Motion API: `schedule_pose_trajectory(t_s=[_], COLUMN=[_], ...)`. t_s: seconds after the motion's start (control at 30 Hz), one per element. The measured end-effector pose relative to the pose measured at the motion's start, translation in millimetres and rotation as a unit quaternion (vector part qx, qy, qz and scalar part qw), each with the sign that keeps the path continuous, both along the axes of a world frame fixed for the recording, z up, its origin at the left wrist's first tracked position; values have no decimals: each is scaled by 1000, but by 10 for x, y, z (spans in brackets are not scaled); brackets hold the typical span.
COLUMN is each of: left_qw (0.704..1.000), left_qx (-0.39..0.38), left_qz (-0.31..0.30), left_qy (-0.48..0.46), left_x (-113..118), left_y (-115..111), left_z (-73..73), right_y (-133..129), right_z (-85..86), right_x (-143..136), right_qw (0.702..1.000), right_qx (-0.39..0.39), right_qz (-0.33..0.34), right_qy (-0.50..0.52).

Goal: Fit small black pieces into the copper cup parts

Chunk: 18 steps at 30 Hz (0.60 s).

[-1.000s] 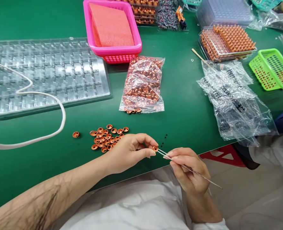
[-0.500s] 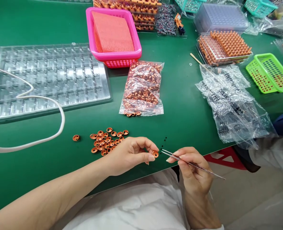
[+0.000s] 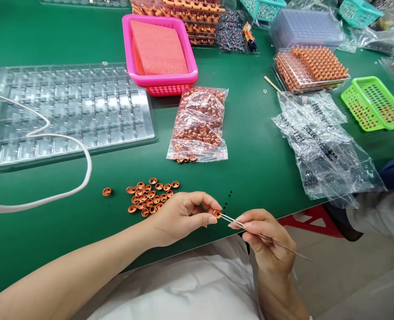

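Note:
Between the thumb and fingers of my left hand [image 3: 186, 215] is a small orange cup-shaped part [image 3: 217, 214] with a dark hole in it. My right hand [image 3: 266, 240] grips metal tweezers [image 3: 266, 238], their tips at the right side of that part. Whether the tips hold anything is too small to tell. A few tiny black pieces [image 3: 229, 195] lie in a row on the green table just beyond the tips. Left of my left hand lies a cluster of similar orange cup-shaped parts [image 3: 148, 199], and one more sits apart farther left.
Beyond my hands lies a clear bag of orange parts [image 3: 201, 124]. A pink basket [image 3: 160, 82], a clear plastic tray [image 3: 66, 111] and a white cable [image 3: 80, 184] are at the left. Plastic bags [image 3: 326, 146] and a green basket [image 3: 373, 104] lie right, near another person's sleeve [image 3: 376, 218].
My right hand has moved slightly left and down, bringing the tweezer tips from beside the black pieces to the orange part. My left hand has stayed nearly still.

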<state>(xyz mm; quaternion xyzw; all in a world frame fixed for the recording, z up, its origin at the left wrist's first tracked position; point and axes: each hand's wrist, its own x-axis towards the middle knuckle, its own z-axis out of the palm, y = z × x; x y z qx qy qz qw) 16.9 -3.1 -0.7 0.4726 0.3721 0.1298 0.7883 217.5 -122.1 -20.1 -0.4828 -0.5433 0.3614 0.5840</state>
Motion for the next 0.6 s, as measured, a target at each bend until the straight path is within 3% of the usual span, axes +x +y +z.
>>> schedule_pose_trajectory(t_s=[0.23, 0.6], left_qw=[995, 984], left_qx=[87, 164], left_qz=[-22, -28], left_qy=[44, 57], left_x=[-7, -7], left_y=[2, -14], left_z=[25, 22], right_y=[29, 43], right_z=[37, 44], right_x=[-29, -44], right_qw=[992, 990], right_qx=[16, 16], right_qz=[-45, -32], right_qy=[-114, -139])
